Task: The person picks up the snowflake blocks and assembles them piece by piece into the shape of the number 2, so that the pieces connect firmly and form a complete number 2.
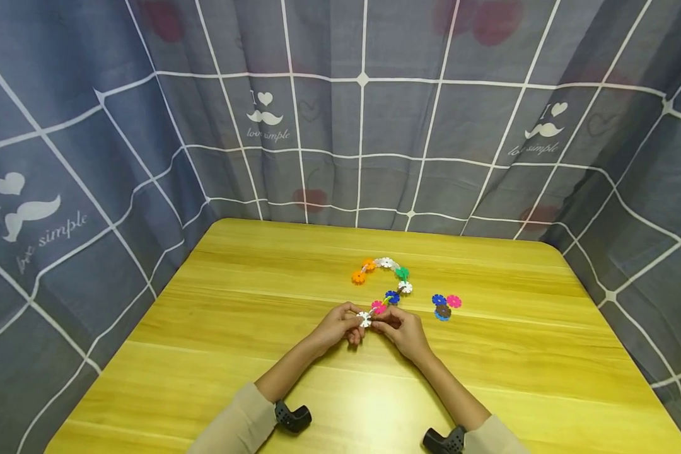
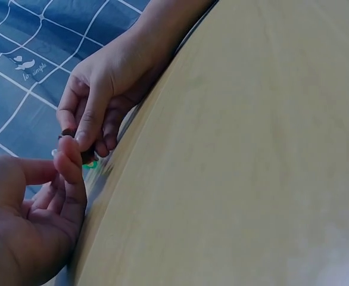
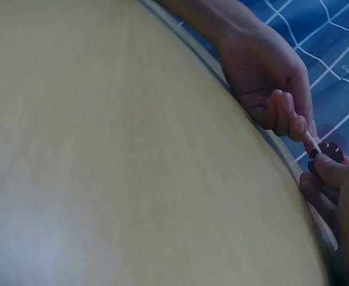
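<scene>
My left hand (image 1: 336, 328) pinches a white notched snowflake disc (image 1: 364, 320) between thumb and fingers. Facing it, my right hand (image 1: 404, 331) pinches a dark brown snowflake disc (image 3: 332, 151), mostly covered by fingertips in the head view. The two discs meet edge to edge in the right wrist view. From the hands a curved chain of interlocked discs runs away over the table: a pink disc (image 1: 378, 307), a blue disc (image 1: 393, 296), a green disc (image 1: 401, 273), white ones, and orange discs (image 1: 359, 277) at the far end.
Right of the hands, a small group of loose discs lies on the wooden table (image 1: 250, 277): blue (image 1: 439, 300), pink (image 1: 454, 301), and a brown one (image 1: 443, 311) overlapping a light blue one. A grey checked curtain (image 1: 329, 126) hangs round the table's back and sides.
</scene>
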Demonstrator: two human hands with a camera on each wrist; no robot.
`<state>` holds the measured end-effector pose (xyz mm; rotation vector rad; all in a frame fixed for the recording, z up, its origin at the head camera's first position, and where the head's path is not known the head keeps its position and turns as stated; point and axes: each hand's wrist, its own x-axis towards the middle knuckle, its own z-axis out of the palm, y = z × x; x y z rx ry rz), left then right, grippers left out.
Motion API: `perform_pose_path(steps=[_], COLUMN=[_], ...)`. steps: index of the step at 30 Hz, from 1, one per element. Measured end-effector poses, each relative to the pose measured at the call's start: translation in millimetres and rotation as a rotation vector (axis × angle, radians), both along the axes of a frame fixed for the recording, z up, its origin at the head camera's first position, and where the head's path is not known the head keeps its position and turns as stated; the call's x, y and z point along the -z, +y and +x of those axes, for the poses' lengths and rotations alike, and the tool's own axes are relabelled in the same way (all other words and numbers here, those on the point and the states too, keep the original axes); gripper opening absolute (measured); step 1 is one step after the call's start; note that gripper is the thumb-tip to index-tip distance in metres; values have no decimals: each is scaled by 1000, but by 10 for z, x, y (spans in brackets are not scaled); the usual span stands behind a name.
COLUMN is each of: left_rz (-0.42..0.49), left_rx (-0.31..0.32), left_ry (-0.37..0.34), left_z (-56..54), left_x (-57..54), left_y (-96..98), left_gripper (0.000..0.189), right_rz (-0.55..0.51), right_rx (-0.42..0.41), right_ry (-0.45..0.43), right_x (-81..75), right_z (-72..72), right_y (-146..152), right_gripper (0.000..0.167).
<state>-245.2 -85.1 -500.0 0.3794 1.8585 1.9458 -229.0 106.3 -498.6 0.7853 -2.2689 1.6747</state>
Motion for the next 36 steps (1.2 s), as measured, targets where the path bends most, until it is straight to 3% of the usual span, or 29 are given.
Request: perform_pose_path(steps=[5,10,15,17,20,23,27,32,36], left_rz=[-9,-20,-29,-30,-29,-33,-30,-26,-27], left_rx=[-10,-24,-27,-25,-13,-7,-7,-14,-19], left_ry=[2,-47,-111,-125,-138,-147,-155,-159,-159], left_z=[13,22,-7,-18,-29,-26,-29,-45,-49], left_x=[-24,-30,-22,-26,-43,-65,-72,-60,-55], left_y=[-10,8,16,14,8,0,-5,-7,-5], left_gripper=[24,26,29,30,31,31,32,34,32], right_rz=[28,67,161,207,274,354,409,426,345], right_rx=[72,221,550,695,814,821,795,796,747], right_ry=[31,103,197,180,110,68,77,69,76], right_x=[183,244,221,207,194,201,201,199,206], right_z=[-88,-111,-107,-98,-73,-56,-50,-47,-69], right_y=[46,226,571,729,913,1000,1014,1011,1001], right_gripper=[11,11,12,17,27,32,32,33,30])
